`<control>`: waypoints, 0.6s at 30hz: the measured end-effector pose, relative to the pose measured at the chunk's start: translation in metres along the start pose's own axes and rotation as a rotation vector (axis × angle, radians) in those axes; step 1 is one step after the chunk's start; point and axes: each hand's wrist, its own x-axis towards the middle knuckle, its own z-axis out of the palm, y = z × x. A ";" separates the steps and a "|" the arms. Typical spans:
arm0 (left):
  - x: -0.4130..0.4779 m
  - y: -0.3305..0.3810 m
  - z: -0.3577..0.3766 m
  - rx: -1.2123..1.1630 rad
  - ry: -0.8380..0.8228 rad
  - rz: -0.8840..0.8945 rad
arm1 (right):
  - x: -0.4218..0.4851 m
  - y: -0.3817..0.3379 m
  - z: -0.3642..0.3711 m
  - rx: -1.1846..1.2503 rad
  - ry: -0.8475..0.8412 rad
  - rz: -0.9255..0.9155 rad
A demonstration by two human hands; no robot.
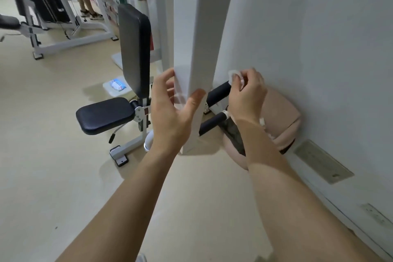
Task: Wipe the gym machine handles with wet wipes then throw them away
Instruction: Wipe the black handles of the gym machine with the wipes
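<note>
Head view: hands [170,110] raised, fingers curled.

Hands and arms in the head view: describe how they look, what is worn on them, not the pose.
Both arms are bare up to the frame's lower edge, with no sleeve in sight. The left hand and the right hand wear no gloves. No watch, bracelet or ring shows on either wrist or on the visible fingers. No markings can be seen.
</note>
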 end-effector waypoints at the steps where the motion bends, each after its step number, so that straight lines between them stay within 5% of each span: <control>1: 0.001 -0.001 -0.001 0.006 -0.003 0.003 | -0.004 0.000 0.003 0.007 0.039 0.026; 4: 0.001 -0.003 -0.002 0.005 -0.017 0.005 | -0.033 0.000 0.008 0.088 0.039 0.051; 8: 0.003 -0.003 -0.004 0.021 -0.019 0.026 | -0.066 -0.010 0.011 0.153 -0.122 -0.170; 18: 0.004 -0.008 -0.006 0.020 -0.051 0.032 | -0.019 0.005 0.004 0.136 0.080 0.189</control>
